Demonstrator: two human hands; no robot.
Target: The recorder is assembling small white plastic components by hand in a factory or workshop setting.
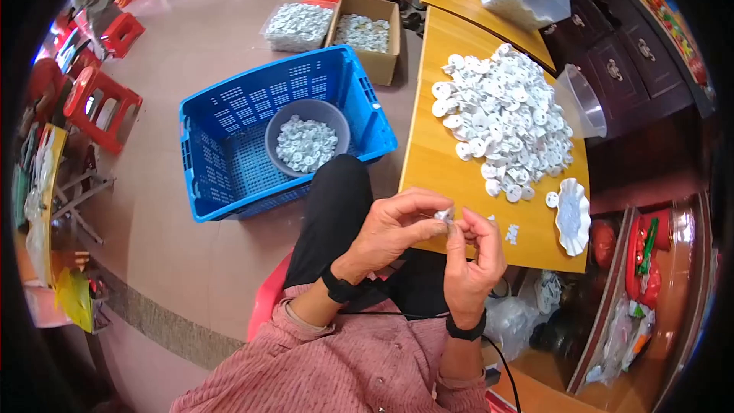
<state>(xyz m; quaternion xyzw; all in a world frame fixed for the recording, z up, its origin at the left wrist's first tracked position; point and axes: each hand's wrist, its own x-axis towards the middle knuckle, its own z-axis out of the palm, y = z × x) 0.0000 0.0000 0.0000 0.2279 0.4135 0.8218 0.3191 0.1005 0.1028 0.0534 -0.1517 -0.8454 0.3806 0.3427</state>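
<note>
Between finger and thumb, my left hand (pixel 394 231) pinches a small white plastic part (pixel 443 216) above the table's near edge. The fingertips of my right hand (pixel 472 256) are closed right beside that part; whether they grip it or a tiny piece cannot be made out. A large heap of round white plastic parts (pixel 505 111) covers much of the wooden table (pixel 428 157) beyond my hands. To the right stands a white wavy-edged dish (pixel 572 218) with small clear pieces in it. A few small pale pieces (pixel 511 234) lie on the tabletop near my right hand.
On the floor at left, a blue crate (pixel 229 153) holds a grey bowl (pixel 278 145) of white parts. Behind it are a cardboard box (pixel 381 67) and a clear tub (pixel 300 24), both filled. A clear container (pixel 585 103) stands beside the heap. Red stools (pixel 102 107) are farther left.
</note>
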